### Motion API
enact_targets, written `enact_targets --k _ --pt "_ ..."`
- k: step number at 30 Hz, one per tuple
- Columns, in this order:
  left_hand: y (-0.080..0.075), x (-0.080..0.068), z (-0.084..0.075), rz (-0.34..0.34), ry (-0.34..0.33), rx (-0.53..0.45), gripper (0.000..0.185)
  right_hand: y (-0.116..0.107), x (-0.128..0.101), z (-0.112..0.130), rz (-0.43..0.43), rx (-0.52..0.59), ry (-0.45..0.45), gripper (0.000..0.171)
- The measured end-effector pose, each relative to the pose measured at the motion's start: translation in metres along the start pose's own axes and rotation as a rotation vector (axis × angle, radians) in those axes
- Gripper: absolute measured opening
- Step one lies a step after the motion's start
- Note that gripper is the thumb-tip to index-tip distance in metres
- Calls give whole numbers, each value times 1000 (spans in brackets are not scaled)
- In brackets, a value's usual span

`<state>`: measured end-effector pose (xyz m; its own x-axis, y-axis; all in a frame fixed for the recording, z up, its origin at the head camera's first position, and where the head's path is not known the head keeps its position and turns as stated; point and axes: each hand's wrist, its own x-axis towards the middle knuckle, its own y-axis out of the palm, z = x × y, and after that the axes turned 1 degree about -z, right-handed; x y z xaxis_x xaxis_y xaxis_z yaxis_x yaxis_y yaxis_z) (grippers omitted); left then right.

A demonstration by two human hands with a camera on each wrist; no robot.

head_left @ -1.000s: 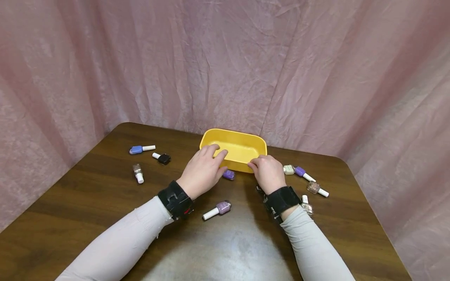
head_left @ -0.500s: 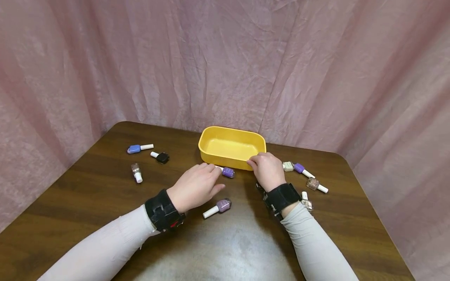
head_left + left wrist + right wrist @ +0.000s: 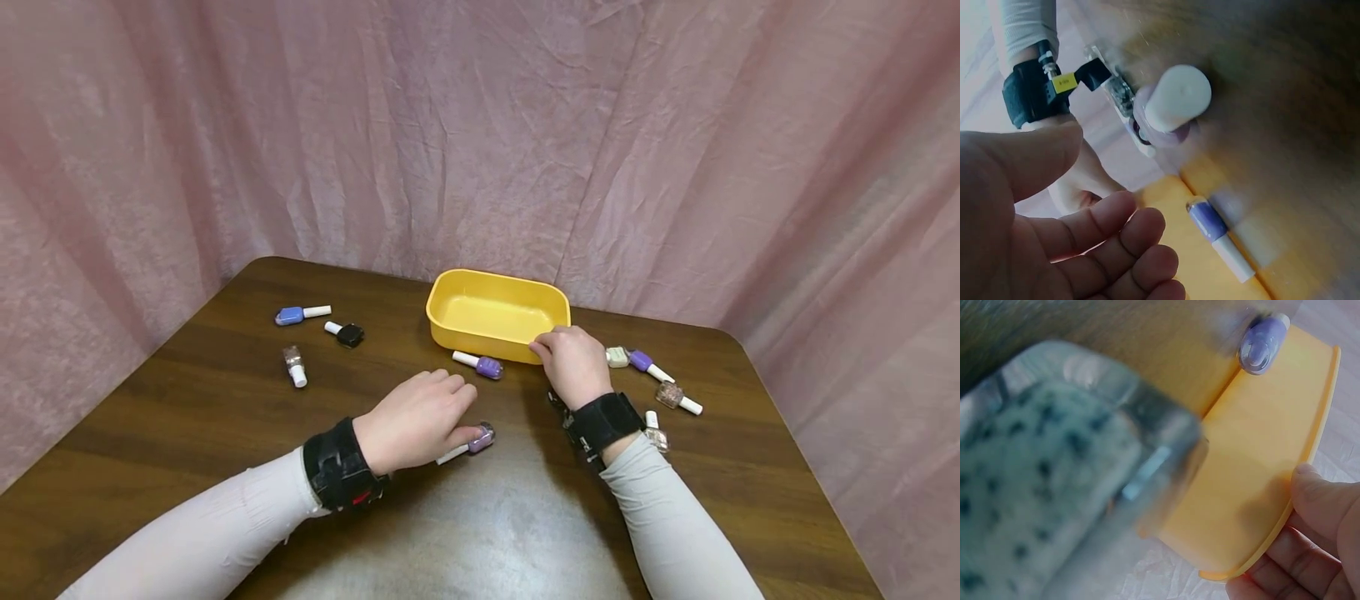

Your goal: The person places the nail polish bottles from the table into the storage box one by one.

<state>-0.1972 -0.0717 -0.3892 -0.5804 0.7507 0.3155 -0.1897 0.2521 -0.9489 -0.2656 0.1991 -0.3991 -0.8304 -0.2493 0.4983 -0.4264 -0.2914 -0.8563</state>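
Left hand (image 3: 416,422) is just left of the lilac bottle (image 3: 483,437), its grip loosely spread with nothing inside.
The glossy bottle with white cylindrical cap (image 3: 1179,99) lies on the wood-grained counter (image 3: 525,533); the right hand (image 3: 573,367) pinches the near rim of the smooth, round-cornered yellow tub (image 3: 480,343). Since one second ago, the left hand has come away from the tub.

Low down, 1 purple bottle (image 3: 490,367) obstructs the tub (image 3: 483,343).

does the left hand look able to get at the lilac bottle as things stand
Probably yes: the left hand holds nothing and is right by the lilac bottle, and the left wrist view shows nothing between them to block it.
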Motion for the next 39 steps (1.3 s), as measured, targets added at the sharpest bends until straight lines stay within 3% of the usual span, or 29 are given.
enact_targets --k 11,22,39 --pt "-5 -3 -3 141 -21 -59 39 -1 0 -1 -9 4 -2 15" --pt "-5 -7 -7 169 -16 -84 37 1 0 -1 -9 6 -4 15" --pt "3 -7 -10 206 -8 -18 32 0 -2 0 -8 5 -1 15"
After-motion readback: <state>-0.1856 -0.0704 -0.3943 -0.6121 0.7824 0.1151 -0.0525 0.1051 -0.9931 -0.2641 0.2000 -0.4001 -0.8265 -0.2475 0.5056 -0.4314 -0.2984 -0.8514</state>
